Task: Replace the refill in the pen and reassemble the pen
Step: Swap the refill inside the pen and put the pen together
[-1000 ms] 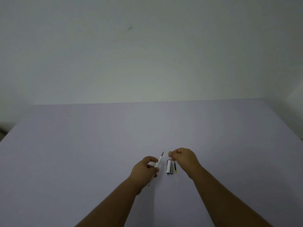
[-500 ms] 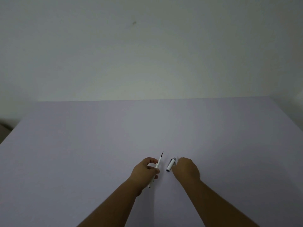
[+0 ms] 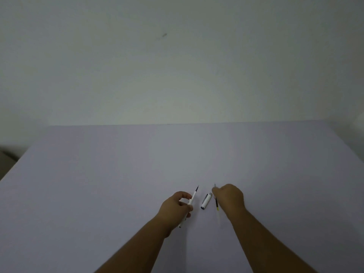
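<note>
My left hand (image 3: 176, 207) grips a white pen barrel (image 3: 190, 200) that slants up to the right, and a dark refill tip (image 3: 197, 188) sticks out of its top end. A white pen cap (image 3: 205, 200) lies tilted on the lilac table (image 3: 137, 174) between my hands. My right hand (image 3: 229, 198) is closed just to the right of the cap. It pinches a thin spare refill (image 3: 216, 204) with a black section, a yellow band and a clear tube. A blurred end of this refill pokes out above the fingers.
The lilac table reaches back to a plain pale wall (image 3: 177, 66). Its left edge (image 3: 13, 166) and right edge (image 3: 346, 146) are in view.
My right hand dropped onto the parts beside the cap and closed on the spare refill. The cap turned to a tilt. A small grey part seen earlier is out of sight. The left hand stayed put.
</note>
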